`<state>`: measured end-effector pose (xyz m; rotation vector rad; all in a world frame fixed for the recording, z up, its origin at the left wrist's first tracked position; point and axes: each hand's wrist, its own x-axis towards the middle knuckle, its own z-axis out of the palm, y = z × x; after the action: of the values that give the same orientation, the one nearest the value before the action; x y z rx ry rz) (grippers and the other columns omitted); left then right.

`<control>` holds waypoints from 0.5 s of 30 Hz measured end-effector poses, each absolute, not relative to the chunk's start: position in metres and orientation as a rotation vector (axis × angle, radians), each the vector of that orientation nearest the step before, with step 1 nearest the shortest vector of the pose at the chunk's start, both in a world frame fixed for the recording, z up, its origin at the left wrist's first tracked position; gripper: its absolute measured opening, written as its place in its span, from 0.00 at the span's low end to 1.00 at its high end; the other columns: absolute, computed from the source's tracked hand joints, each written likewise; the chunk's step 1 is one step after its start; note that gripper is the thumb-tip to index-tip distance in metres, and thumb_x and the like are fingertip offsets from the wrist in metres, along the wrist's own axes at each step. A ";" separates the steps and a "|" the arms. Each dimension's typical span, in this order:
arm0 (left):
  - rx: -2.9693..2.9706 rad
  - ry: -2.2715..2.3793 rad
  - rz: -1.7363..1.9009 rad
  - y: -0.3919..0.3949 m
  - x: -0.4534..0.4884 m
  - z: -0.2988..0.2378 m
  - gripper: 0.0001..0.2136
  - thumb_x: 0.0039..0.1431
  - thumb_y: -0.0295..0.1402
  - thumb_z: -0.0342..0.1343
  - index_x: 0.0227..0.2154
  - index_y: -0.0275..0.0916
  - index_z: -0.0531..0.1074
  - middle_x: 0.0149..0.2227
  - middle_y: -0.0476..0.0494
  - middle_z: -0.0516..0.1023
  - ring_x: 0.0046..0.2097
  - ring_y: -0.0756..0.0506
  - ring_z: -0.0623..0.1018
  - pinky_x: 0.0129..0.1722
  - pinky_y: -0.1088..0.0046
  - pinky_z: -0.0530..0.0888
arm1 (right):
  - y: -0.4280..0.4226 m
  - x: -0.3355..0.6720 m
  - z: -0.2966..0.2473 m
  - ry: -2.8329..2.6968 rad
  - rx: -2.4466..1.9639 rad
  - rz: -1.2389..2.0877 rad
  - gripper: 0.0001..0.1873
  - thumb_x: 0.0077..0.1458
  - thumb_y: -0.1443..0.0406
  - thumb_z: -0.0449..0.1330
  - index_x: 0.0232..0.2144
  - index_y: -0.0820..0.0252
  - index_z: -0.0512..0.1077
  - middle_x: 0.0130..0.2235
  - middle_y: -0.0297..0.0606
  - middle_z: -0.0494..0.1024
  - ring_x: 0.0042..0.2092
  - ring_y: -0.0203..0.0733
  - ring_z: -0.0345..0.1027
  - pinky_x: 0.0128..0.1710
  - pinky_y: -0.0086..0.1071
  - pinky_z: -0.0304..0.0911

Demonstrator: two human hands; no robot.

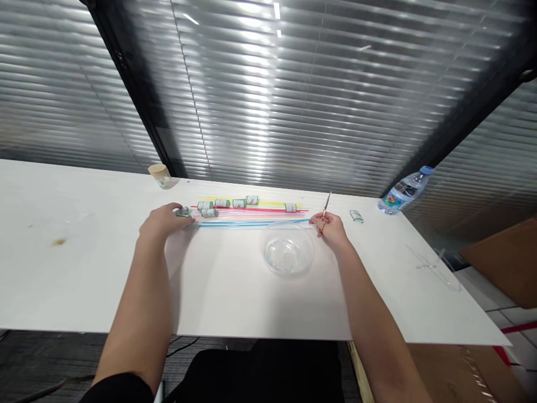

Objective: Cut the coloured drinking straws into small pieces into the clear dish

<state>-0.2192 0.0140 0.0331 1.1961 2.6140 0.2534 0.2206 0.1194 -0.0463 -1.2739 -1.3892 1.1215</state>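
At the far left a brown stain (59,242) marks the white table (222,296), and towards the back edge stands a clear jar with a beige lid (161,176). My left hand (161,224) comes next, fingers curved beside a green-and-white patterned cylinder (183,211), thumb reaching towards the left ends of the blue rods (251,224); whether my fingertips are closed on anything there, I cannot tell. Rightward from it, more patterned cylinders (239,204) lie on their sides in a loose cluster, with one set apart (291,207) further along. Yellow rods (272,204), red rods (268,209) and pink rods run sideways among them, and the blue ones stretch nearer to me, between my two hands. Closer still, a clear round bowl (305,252) sits with its far rim by the blue rods. My right hand (331,228) is clamped on the handles of the scissors (325,205), blades pointing away from me, and my fingertips are at the right ends of the blue rods. Beyond it lies a lone patterned piece (356,216), then a leaning-looking blue-capped water bottle (405,192), and near the table's right edge some clear plastic I cannot identify (427,267).
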 end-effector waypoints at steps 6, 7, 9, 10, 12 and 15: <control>1.119 2.690 0.302 0.006 -0.224 0.041 0.31 0.44 0.51 0.58 0.54 0.50 0.65 0.54 0.36 0.71 0.53 0.31 0.72 0.43 0.54 0.72 | 0.121 0.223 -0.048 -1.392 -1.282 1.113 0.15 0.43 0.56 0.66 0.29 0.61 0.73 0.30 0.39 0.80 0.16 0.29 0.58 0.16 0.27 0.58; 1.104 2.709 0.324 0.005 -0.226 0.040 0.31 0.44 0.51 0.58 0.54 0.51 0.64 0.54 0.36 0.71 0.53 0.30 0.72 0.43 0.54 0.72 | 0.121 0.224 -0.048 -1.394 -1.281 1.113 0.15 0.43 0.56 0.66 0.29 0.61 0.73 0.30 0.39 0.80 0.16 0.29 0.58 0.16 0.27 0.58; 1.124 2.736 0.401 0.005 -0.231 0.036 0.31 0.46 0.51 0.57 0.55 0.51 0.64 0.54 0.36 0.69 0.53 0.30 0.71 0.44 0.53 0.72 | 0.121 0.224 -0.048 -1.399 -1.278 1.114 0.15 0.43 0.56 0.66 0.29 0.61 0.73 0.30 0.39 0.80 0.16 0.29 0.58 0.16 0.27 0.58; 1.153 2.741 0.452 0.005 -0.233 0.034 0.31 0.47 0.50 0.56 0.56 0.50 0.63 0.54 0.35 0.68 0.54 0.30 0.71 0.45 0.54 0.72 | 0.121 0.224 -0.048 -1.402 -1.276 1.115 0.14 0.43 0.56 0.66 0.29 0.61 0.73 0.30 0.39 0.80 0.16 0.29 0.58 0.16 0.27 0.58; 1.204 2.748 0.545 0.005 -0.234 0.030 0.31 0.49 0.50 0.55 0.57 0.49 0.61 0.56 0.34 0.65 0.55 0.30 0.69 0.48 0.53 0.70 | 0.120 0.224 -0.048 -1.404 -1.270 1.118 0.15 0.44 0.56 0.66 0.29 0.60 0.73 0.30 0.39 0.80 0.16 0.29 0.58 0.16 0.27 0.58; 1.173 2.804 0.581 0.005 -0.230 0.029 0.32 0.50 0.52 0.53 0.59 0.50 0.59 0.60 0.32 0.57 0.59 0.26 0.63 0.51 0.46 0.67 | 0.119 0.222 -0.046 -1.406 -1.261 1.126 0.15 0.43 0.55 0.66 0.29 0.60 0.72 0.30 0.39 0.80 0.16 0.29 0.58 0.16 0.28 0.58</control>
<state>-0.2302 0.0046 0.0289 1.1731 2.8039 0.5814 0.2223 0.1195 -0.0463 -1.2611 -1.4056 1.1259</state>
